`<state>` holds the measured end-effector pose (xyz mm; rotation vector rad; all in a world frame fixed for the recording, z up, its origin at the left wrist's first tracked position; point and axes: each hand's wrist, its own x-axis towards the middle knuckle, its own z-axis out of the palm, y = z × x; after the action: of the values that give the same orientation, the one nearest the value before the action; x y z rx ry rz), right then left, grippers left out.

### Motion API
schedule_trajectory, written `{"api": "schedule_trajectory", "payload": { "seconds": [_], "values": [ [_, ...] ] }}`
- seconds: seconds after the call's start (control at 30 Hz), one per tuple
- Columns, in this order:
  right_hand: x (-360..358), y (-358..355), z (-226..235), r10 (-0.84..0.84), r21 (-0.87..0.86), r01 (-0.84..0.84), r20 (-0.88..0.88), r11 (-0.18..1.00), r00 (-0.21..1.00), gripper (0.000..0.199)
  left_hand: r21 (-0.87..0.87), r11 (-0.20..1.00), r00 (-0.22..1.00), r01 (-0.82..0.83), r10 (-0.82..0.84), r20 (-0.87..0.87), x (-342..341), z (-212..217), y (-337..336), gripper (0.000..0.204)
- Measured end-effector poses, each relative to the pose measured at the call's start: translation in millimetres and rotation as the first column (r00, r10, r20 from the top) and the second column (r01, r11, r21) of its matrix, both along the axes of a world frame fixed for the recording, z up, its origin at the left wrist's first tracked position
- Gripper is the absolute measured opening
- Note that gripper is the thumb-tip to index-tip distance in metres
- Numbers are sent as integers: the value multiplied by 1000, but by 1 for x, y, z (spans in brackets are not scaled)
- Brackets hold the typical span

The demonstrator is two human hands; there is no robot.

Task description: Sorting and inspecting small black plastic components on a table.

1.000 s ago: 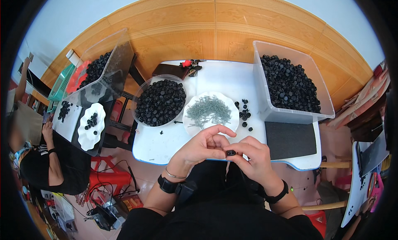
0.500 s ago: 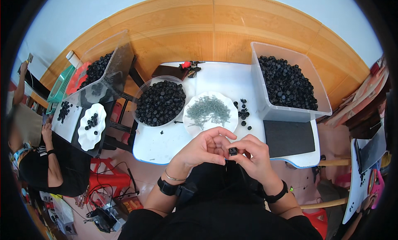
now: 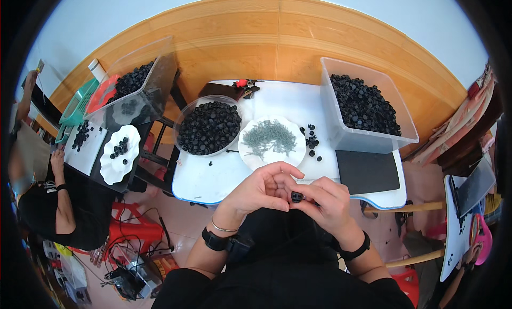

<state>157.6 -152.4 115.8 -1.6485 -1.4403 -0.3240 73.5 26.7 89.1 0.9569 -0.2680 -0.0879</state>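
A small black round plastic part [image 3: 296, 197] is pinched between the thumb and fingers of my right hand [image 3: 326, 201], just off the table's front edge. Beside it my left hand [image 3: 265, 189] is cupped, thumb and index finger apart, its curled fingers close to the part. Whether those fingertips touch it I cannot tell. Directly beyond my hands a white scalloped plate [image 3: 252, 161] carries a heap of thin grey screws [image 3: 271, 136]. Several loose black parts [image 3: 312, 142] lie to the right of the plate.
A round clear tub [image 3: 179, 143] full of black parts stands left of the plate. At the right are a large clear bin [image 3: 368, 145] of black parts and a black mat [image 3: 368, 171]. To the left, a co-worker [image 3: 64, 207] sits by another white plate [image 3: 110, 173].
The black part has tilted in my right fingers and moved slightly left, toward my left hand. My left hand has barely moved. The whole view has shifted a little.
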Motion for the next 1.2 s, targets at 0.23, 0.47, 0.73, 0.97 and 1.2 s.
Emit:
{"api": "schedule_trajectory", "payload": {
  "seconds": [0.23, 0.47, 0.73, 0.97, 1.2],
  "values": [
    [-6, -6, 4, -51, -25, 50, -27, 998, 998, 31, -34, 999, 997, -27, 24, -78, 1, 1, -9, 67],
    [5, -12, 2, -66, -43, 65, -4, 997, 998, 33, -12, 1000, 996, -26, 25, -90, 9, -1, -12, 62],
    [18, -14, -8, 58, -20, -64, -235, 998, 970, 38, 82, 994, 997, -72, 73, -10, 18, -3, -14, 39],
    [25, -7, -14, 114, -27, -140, -436, 990, 893, 36, 53, 993, 994, -103, 105, -41, 22, -1, -15, 35],
    [31, 0, -18, 137, -37, -178, -496, 983, 857, 33, 34, 994, 993, -108, 109, -44, 25, -9, -9, 34]
  ]
}}
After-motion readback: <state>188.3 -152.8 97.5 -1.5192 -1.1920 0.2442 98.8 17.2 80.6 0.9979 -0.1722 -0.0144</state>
